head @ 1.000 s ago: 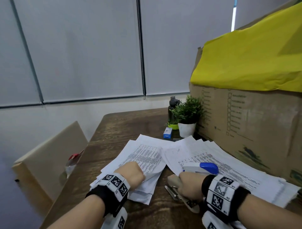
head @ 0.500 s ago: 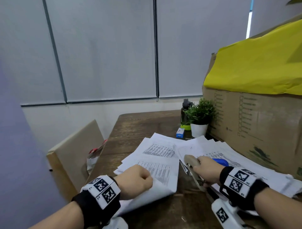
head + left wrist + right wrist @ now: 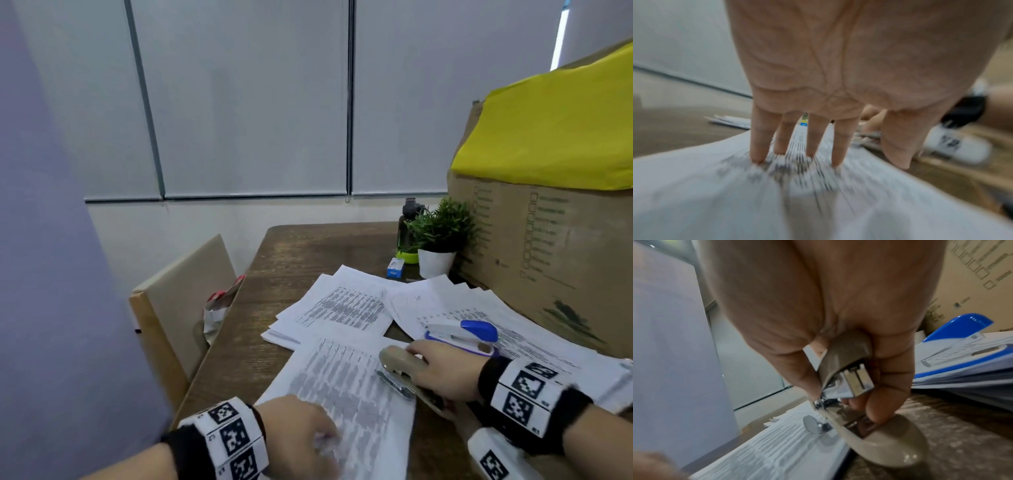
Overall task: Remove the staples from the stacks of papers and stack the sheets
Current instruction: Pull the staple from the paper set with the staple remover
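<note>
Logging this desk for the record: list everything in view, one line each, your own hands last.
table: one, dark brown wood, under everything.
printed sheets: one white set, near edge, under the left hand.
paper pile: white, mid-table, behind that set.
paper spread: white, right side, beside the box.
blue stapler: one, blue and white, on the right spread.
beige stapler: one, beige, in the right hand, at the printed sheets' right edge.
potted plant: one, green in white pot, far right.
bottle: one, dark, beside the plant.
small box: one, blue and white, before the bottle.
cardboard box: one, brown, right.
yellow sheet: one, on the box.
left hand: fingertips pressing the printed sheets.
right hand: grips the beige stapler.
</note>
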The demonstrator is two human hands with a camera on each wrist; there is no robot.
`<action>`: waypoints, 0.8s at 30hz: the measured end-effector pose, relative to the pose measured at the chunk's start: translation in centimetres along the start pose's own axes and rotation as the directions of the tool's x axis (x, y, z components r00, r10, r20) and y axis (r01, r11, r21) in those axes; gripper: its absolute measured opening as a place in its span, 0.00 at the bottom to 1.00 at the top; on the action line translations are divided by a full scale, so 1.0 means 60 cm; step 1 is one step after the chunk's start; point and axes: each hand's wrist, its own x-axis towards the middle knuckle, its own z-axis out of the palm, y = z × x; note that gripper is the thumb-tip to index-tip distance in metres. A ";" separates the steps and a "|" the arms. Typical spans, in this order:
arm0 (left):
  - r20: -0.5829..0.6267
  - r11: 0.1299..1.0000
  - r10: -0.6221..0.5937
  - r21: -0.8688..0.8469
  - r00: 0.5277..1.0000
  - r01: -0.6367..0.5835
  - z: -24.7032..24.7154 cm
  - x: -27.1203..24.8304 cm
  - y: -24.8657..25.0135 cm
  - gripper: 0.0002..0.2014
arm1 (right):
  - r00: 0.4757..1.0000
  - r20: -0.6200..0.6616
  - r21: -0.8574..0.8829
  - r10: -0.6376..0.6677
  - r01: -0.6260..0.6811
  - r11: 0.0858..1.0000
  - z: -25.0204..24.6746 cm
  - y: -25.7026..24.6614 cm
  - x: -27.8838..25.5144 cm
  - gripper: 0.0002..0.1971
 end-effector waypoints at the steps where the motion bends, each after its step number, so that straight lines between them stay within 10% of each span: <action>1: 0.028 0.999 -0.005 -0.047 1.000 0.006 -0.005 -0.011 0.010 0.23 | 1.000 0.014 0.003 -0.011 0.010 1.000 0.002 -0.003 0.002 0.16; 5: -0.035 0.963 -0.059 -0.265 0.998 0.048 -0.025 -0.030 0.008 0.18 | 0.992 0.098 -0.019 -0.085 0.087 0.996 0.020 -0.020 0.013 0.14; 11: 0.003 0.975 -0.122 0.185 0.992 0.120 -0.001 -0.003 -0.022 0.38 | 0.983 0.133 0.025 -0.123 0.121 0.992 0.036 -0.038 0.005 0.14; 24: -0.001 0.937 -0.098 0.336 0.995 0.092 0.013 0.029 -0.003 0.51 | 0.994 0.096 0.027 -0.054 0.052 0.998 0.057 -0.061 -0.010 0.15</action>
